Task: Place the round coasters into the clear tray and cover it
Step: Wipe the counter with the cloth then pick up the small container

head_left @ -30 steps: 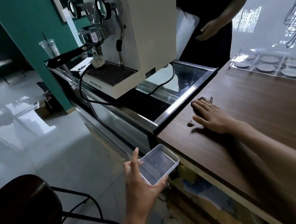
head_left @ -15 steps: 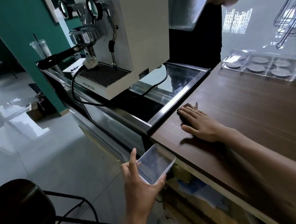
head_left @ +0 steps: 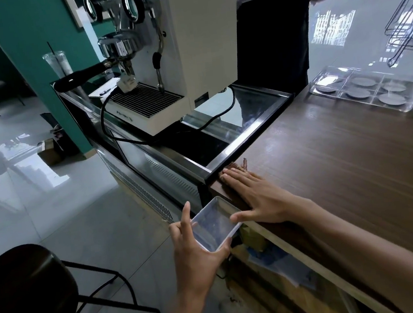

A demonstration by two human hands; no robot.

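the left hand (head_left: 197, 249) cups a small clear dish (head_left: 216, 225) below the bench (head_left: 341, 167) edge; the right hand (head_left: 258, 199) lies flat, fingers spread, over brown crumbs (head_left: 237, 166). the clear tray (head_left: 366, 91) (grey round coasters (head_left: 392, 99) inside) sits at two o'clock, an espresso machine (head_left: 177, 57) at twelve.

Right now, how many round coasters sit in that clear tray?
5 show in the clear tray: far-left, far-middle, near-middle, far-right, near-right. Glare may hide another.
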